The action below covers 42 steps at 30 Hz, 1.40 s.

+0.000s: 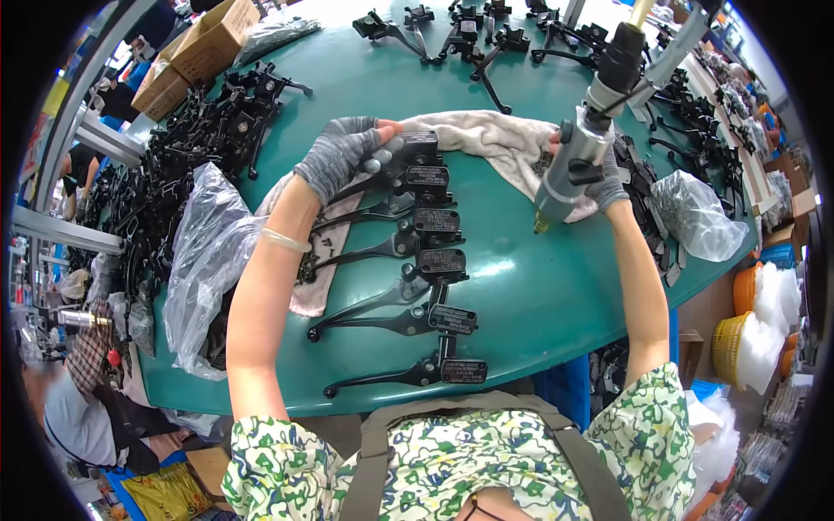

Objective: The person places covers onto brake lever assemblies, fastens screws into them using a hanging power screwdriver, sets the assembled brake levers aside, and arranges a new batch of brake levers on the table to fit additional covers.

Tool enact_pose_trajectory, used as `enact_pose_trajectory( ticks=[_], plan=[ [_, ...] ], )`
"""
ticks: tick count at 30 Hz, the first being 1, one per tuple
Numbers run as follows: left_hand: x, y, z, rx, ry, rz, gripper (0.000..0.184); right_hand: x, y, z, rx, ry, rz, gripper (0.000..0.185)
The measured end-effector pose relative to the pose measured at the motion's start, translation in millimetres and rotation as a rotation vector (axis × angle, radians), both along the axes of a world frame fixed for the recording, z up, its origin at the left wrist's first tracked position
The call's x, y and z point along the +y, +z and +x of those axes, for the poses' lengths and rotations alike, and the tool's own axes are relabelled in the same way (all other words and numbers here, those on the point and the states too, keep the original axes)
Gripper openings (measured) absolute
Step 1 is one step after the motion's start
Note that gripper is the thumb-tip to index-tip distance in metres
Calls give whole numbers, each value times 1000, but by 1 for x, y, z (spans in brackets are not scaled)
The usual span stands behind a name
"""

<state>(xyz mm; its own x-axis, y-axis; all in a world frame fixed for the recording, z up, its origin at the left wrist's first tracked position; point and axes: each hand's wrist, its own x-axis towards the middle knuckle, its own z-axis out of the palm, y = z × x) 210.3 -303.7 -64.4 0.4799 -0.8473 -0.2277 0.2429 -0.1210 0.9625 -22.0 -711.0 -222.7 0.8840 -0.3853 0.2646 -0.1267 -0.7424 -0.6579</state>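
Shirt [478, 447], short-sleeved: camouflage-style print in green, navy, yellow, white. Apron [460, 404]: dark olive-grey, broad straps. Left hand [349, 156]: heather-grey knit glove [326, 165], fingertips exposed. Right hand [611, 178]: grey glove. Left forearm band [285, 240]: pale, thin. Neck cord [474, 504]: black.

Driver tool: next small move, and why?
I'd probably swing the driver left toward the lever assembly by the left hand: the right hand is at the driver, but its tip sits well right of that assembly.
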Motion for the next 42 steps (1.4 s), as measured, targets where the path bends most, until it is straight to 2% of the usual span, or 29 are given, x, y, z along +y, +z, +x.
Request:
enact_pose_trajectory(
  ticks=[1,3,5,6,8,11,12,18,20,21,23,25,26,29,31,34,39,42],
  plan=[
    [-4,0,3,-13,-17,25,28,12,18,2,38,50,38,35],
    [-15,3,2,-69,1,161,26,90,103,14,109,108,252,36],
    [-20,0,5,-78,-42,223,26,142,144,33,63,71,787,40],
    [-21,-1,6,-82,-65,255,26,144,152,48,199,183,923,37],
    [-23,-1,8,-61,-60,248,25,163,152,73,237,276,1128,34],
    [-26,0,10,-54,-63,260,24,155,114,115,307,424,1245,39],
    [-26,1,11,-48,-56,269,24,163,117,117,327,418,1277,39],
    [-23,-1,17,-12,-40,199,25,192,150,104,338,346,1309,37],
    [-21,-4,20,24,-65,246,23,197,158,101,326,353,1270,37],
    [-21,-3,18,50,-70,239,22,199,164,99,310,383,1218,37],
    [-24,1,16,65,-67,256,21,199,165,95,216,564,927,39],
    [-26,5,14,48,-44,305,22,202,166,92,154,626,816,43],
    [-27,5,13,13,-34,309,22,206,166,91,139,606,853,45],
    [-27,7,6,-63,25,339,25,194,140,102,72,631,730,43],
    [-27,4,7,-35,-1,334,24,200,140,104,193,362,1284,34],
    [-27,-1,9,-18,-25,298,20,203,137,110,217,317,1225,26],
    [-23,-4,8,52,49,281,21,213,154,100,267,242,1056,28],
    [-20,-6,7,63,50,281,23,208,134,103,239,224,1036,30]
  ],
)
